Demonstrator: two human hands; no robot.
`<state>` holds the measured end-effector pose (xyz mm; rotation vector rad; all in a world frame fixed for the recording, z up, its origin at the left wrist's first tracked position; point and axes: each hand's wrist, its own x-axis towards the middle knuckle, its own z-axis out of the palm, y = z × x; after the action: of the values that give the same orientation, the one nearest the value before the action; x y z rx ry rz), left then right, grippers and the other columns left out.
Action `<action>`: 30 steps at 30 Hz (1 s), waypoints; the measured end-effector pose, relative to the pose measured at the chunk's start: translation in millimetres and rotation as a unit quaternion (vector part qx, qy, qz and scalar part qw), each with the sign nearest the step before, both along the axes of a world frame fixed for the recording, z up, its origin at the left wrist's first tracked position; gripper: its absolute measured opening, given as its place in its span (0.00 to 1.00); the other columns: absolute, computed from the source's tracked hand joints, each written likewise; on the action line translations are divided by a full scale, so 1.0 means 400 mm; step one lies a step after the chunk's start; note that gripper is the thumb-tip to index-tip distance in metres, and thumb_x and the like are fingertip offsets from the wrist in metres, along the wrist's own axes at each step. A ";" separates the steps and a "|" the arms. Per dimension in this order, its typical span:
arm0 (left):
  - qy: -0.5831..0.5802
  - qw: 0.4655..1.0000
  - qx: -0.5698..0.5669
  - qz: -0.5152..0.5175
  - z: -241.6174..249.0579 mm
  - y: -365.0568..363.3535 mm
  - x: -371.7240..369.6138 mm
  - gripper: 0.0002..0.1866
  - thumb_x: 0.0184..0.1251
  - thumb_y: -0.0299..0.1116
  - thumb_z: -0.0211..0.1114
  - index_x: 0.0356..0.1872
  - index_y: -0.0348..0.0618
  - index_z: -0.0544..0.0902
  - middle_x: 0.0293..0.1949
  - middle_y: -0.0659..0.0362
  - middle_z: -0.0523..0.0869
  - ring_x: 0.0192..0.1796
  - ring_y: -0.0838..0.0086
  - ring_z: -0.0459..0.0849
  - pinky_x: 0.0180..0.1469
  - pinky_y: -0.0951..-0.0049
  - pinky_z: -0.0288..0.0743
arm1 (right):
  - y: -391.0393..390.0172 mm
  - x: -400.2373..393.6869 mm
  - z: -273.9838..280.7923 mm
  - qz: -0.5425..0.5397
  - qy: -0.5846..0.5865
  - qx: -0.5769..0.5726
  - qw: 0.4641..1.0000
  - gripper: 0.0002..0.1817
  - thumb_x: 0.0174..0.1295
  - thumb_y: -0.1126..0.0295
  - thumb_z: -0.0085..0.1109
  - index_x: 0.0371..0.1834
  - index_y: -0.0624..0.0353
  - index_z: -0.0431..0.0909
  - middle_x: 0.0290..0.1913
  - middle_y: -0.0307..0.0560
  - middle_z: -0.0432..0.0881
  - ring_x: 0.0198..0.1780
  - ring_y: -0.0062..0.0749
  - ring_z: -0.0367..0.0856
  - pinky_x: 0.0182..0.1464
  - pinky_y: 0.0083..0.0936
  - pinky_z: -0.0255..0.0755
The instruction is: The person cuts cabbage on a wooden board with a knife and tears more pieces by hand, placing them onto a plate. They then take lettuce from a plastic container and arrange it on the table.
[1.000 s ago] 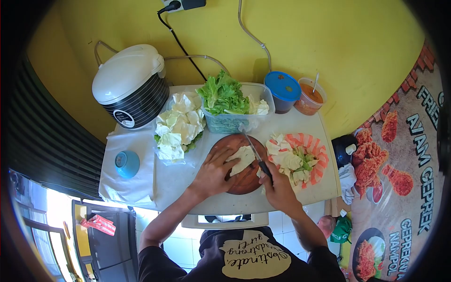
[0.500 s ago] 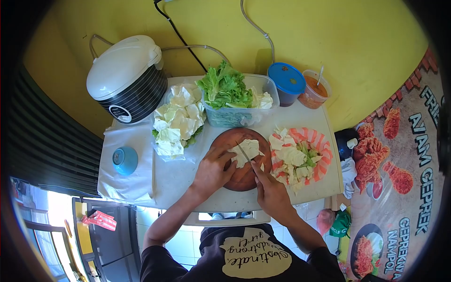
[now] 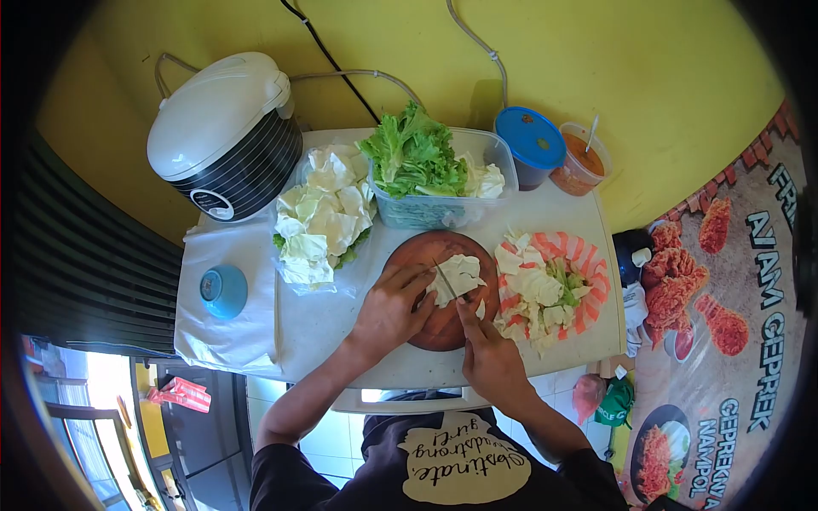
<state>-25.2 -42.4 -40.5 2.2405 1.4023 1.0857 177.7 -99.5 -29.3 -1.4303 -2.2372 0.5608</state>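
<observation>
Gripping the knife [image 3: 446, 281] by its handle, the right hand [image 3: 487, 358] has its grip closed, the forefinger laid forward along the spine, presumably to steady the blade over the cut. The blade's long axis runs from the hand at the near right up toward the far left, its tip pointing away from the person and resting across the cabbage leaves [image 3: 456, 277]. The left hand [image 3: 388, 311] presses flat on the left side of those leaves, fingers curled and touching them; it holds nothing closed, and seems placed to pin the stack against the round cutting board [image 3: 439, 328] while keeping fingertips clear of the edge.

Taking the cutting board as landmark: it sits on the tabletop [image 3: 319, 319] near the front edge. Just right of it lies a striped plate [image 3: 588, 268] carrying cut cabbage. Behind it stands a clear tub of lettuce [image 3: 426, 170]. Behind and left lies a heap of cabbage pieces [image 3: 324, 217], with a rice cooker [image 3: 221, 132] beyond. Well left sits a blue bowl [image 3: 223, 291].
</observation>
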 end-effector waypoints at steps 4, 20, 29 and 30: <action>-0.008 1.000 -0.002 -0.003 0.000 0.011 -0.003 0.16 0.57 0.27 0.72 0.47 0.35 0.85 0.50 0.49 0.86 0.51 0.54 0.85 0.54 0.62 0.82 | 0.013 0.001 0.008 0.003 -0.009 -0.018 1.000 0.37 0.60 0.81 0.56 0.76 0.59 0.60 0.40 0.63 0.81 0.29 0.57 0.83 0.31 0.44 0.79; 0.024 0.999 0.005 0.029 0.003 0.002 0.017 0.14 0.58 0.28 0.71 0.45 0.36 0.86 0.47 0.50 0.86 0.49 0.55 0.86 0.50 0.62 0.83 | -0.047 0.032 0.011 0.012 -0.056 -0.032 0.998 0.41 0.59 0.81 0.56 0.79 0.56 0.56 0.34 0.57 0.79 0.26 0.51 0.80 0.29 0.42 0.77; 0.021 0.999 -0.040 -0.017 0.041 -0.002 -0.024 0.25 0.56 0.25 0.73 0.56 0.38 0.78 0.48 0.49 0.84 0.51 0.55 0.84 0.53 0.61 0.82 | -0.092 0.093 -0.012 0.021 -0.030 -0.039 0.999 0.38 0.64 0.81 0.54 0.79 0.57 0.56 0.32 0.56 0.79 0.27 0.50 0.80 0.29 0.41 0.76; 0.014 0.995 -0.093 -0.022 0.052 -0.006 -0.035 0.27 0.55 0.24 0.74 0.58 0.38 0.77 0.47 0.49 0.83 0.50 0.56 0.84 0.52 0.62 0.82 | -0.099 0.086 -0.019 -0.020 0.028 -0.021 0.999 0.35 0.66 0.79 0.54 0.77 0.59 0.59 0.34 0.56 0.81 0.27 0.50 0.81 0.30 0.39 0.77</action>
<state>-39.1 -45.0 -19.7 2.1508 1.3967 0.8756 212.0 -138.9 -37.0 -1.4580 -2.1605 0.6318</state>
